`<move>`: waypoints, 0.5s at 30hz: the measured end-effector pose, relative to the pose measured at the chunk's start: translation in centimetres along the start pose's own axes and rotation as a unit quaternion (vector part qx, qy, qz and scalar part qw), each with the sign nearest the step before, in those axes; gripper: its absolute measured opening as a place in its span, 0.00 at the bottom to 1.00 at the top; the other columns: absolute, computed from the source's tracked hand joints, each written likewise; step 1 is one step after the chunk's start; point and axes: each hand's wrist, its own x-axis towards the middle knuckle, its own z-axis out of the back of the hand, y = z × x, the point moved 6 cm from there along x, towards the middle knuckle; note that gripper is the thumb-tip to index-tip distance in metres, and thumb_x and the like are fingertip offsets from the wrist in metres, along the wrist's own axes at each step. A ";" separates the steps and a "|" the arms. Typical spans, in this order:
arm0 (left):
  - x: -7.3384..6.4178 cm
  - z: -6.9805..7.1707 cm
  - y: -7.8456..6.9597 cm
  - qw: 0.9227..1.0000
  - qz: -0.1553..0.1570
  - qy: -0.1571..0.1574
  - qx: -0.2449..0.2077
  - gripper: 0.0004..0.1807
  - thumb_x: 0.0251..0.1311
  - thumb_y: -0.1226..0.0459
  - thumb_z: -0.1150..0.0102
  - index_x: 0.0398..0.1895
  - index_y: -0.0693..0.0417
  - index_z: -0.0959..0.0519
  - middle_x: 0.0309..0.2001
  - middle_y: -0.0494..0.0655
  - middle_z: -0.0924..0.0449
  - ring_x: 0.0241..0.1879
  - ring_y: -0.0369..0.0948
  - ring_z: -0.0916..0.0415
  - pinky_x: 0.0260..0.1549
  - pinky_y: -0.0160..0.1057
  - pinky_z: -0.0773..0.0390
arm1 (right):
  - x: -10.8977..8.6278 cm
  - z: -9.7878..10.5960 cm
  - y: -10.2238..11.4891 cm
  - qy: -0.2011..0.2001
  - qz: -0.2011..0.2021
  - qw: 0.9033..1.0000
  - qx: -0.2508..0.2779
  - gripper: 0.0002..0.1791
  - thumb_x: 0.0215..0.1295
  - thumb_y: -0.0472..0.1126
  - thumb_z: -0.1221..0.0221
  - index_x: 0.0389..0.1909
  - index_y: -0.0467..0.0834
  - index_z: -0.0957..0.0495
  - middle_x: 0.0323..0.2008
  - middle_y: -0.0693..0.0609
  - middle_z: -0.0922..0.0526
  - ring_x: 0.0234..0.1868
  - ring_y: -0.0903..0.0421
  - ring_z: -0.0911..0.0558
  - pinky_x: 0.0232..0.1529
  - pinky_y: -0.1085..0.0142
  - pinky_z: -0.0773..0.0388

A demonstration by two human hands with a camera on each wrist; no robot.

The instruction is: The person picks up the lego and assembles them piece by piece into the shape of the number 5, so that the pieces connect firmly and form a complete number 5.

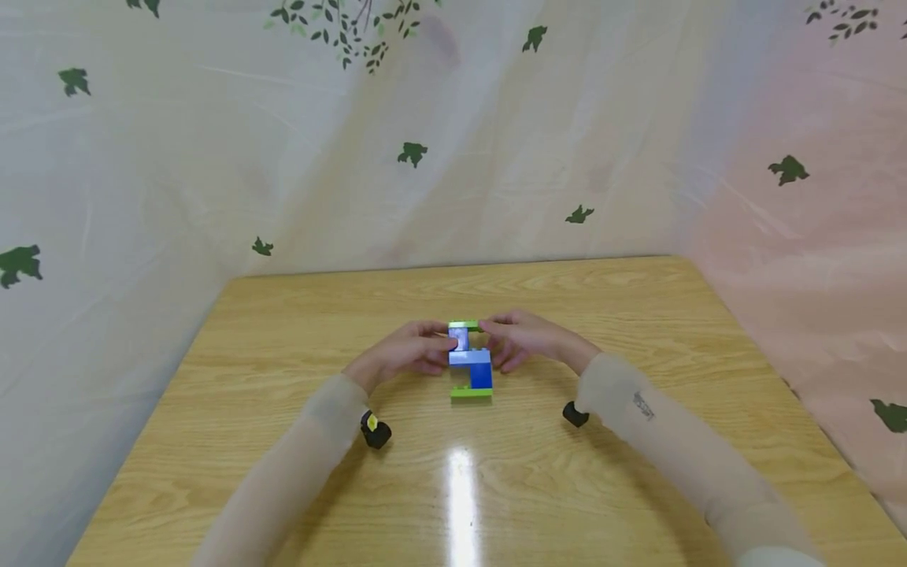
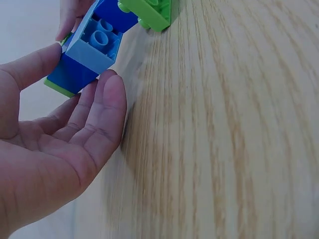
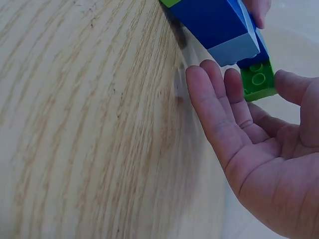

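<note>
A zigzag stack of toy building bricks (image 1: 480, 376) stands upright on the wooden table, between both hands. Green bricks (image 1: 471, 393) form its bottom and top, a light blue brick (image 1: 471, 357) its middle, with darker blue ones between. My left hand (image 1: 411, 346) holds the upper blue brick (image 2: 75, 73), thumb in front and fingers behind; its lower fingers are spread below. At the stack's top right, my right hand (image 1: 527, 337) has thumb and index finger at the end of the top green brick (image 3: 258, 79). The other right fingers stretch out beside the light blue brick.
The wooden table (image 1: 298, 472) reaches back to a pale cloth backdrop (image 1: 453, 205) with green leaf prints, which also hangs along both sides. Black wrist devices (image 1: 375, 431) sit beneath the sleeves. A bright light reflection lies on the tabletop in front of the stack.
</note>
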 end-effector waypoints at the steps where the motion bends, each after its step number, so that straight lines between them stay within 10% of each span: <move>1: 0.0 0.1 0.0 1.000 0.001 -0.004 0.000 0.30 0.70 0.61 0.39 0.70 0.63 0.35 0.51 0.59 0.19 0.45 0.48 0.17 0.48 0.46 0.16 | 0.1 0.0 0.0 -0.003 -0.002 1.000 0.001 0.31 0.79 0.58 0.50 0.67 0.37 0.30 0.49 0.38 0.19 0.42 0.44 0.14 0.42 0.51 0.14; 15: 0.5 0.7 0.2 0.999 0.018 -0.036 0.000 0.37 0.70 0.59 0.37 0.76 0.61 0.42 0.60 0.60 0.26 0.46 0.48 0.18 0.45 0.43 0.15 | 1.8 0.1 -0.9 -0.036 -0.031 0.999 0.013 0.33 0.78 0.60 0.50 0.66 0.35 0.30 0.48 0.38 0.19 0.37 0.46 0.14 0.39 0.53 0.13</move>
